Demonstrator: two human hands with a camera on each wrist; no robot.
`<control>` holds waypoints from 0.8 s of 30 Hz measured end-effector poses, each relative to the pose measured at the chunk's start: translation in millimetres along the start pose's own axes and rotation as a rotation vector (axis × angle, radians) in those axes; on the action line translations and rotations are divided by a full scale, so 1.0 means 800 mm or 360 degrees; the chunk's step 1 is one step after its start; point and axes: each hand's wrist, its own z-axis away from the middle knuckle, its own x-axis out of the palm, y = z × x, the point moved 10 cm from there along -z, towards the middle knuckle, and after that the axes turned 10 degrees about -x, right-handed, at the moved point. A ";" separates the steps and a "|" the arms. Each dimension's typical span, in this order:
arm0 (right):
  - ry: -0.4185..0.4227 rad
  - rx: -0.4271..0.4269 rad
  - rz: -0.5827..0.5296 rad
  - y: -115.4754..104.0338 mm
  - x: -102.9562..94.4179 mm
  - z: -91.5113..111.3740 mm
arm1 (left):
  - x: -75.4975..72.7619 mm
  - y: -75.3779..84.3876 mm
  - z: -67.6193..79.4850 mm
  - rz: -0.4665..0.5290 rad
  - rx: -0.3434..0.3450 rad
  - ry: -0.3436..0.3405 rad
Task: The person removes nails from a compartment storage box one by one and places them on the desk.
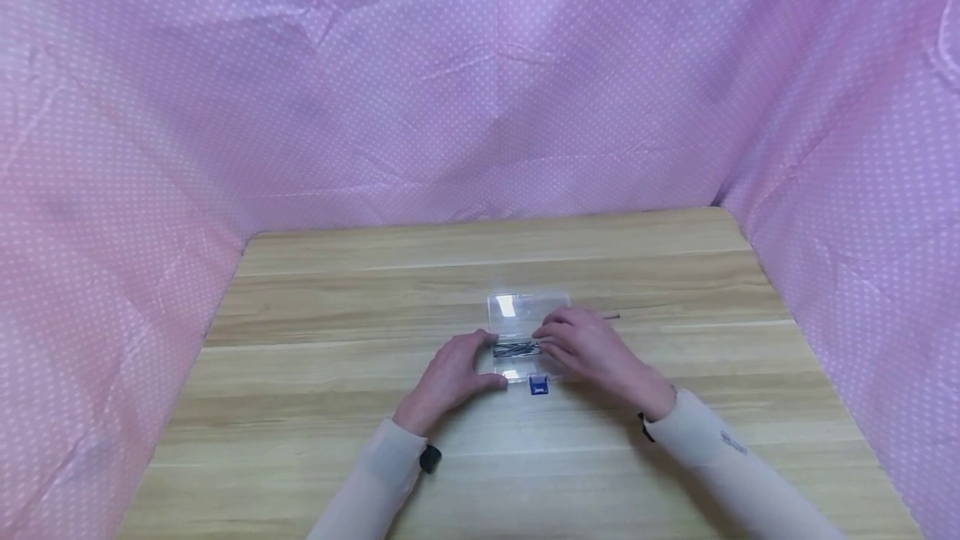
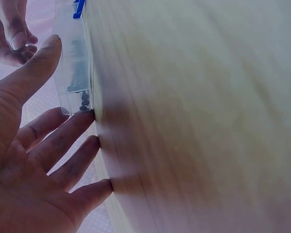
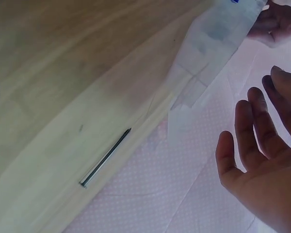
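Clear rectangular plastic box (image 1: pixel 517 375) opened out on the light wood-grain table (image 1: pixel 300 407), between the two hands; blue plastic latch (image 1: pixel 538 386) at its near edge. Slim grey metal nails (image 1: pixel 513 349) lie lengthwise inside, toward the left end. Left hand (image 1: pixel 453 369) spread wide about that end: thumb near the front corner, fingers along the end wall, forefinger and middle finger at the plastic. Right hand (image 1: pixel 588 348) over the right part of the box, covering much of it, fingers loosely bent; from overhead, cannot tell what its fingertips touch. Single dark metal nail (image 3: pixel 105 158) on the table beyond the right hand, outside the box. Head view gives only one end of it past the knuckles; right wrist view has its whole length, flat head to pointed tip, tip toward the box side, and the right fingers slightly parted. Left wrist view alone gives small dark round ends (image 2: pixel 84 101) stacked behind the clear wall, close by the left fingertips, and the outer left fingers meeting the table edge.
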 end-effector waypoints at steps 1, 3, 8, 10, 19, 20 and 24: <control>-0.0010 -0.0003 -0.0002 -0.001 0.002 -0.002 | 0.000 0.000 0.000 0.0000 0.0000 -0.0001; -0.0034 -0.0011 -0.0006 -0.003 0.005 -0.006 | 0.000 0.001 0.000 0.0001 0.0000 0.0000; -0.0079 0.0006 -0.0061 -0.004 0.013 -0.013 | 0.001 0.001 -0.001 -0.0013 -0.0003 0.0002; -0.0092 0.0013 -0.0081 -0.003 0.016 -0.015 | 0.001 0.002 0.000 -0.0014 0.0001 0.0006; -0.0142 -0.0022 -0.0089 -0.003 0.033 -0.025 | 0.001 0.001 0.000 -0.0013 -0.0007 0.0007; -0.0146 -0.0020 -0.0095 -0.003 0.034 -0.026 | 0.001 0.001 0.000 -0.0015 -0.0004 0.0009; -0.0172 -0.0004 -0.0118 -0.002 0.039 -0.028 | 0.000 0.001 0.000 -0.0015 0.0002 0.0014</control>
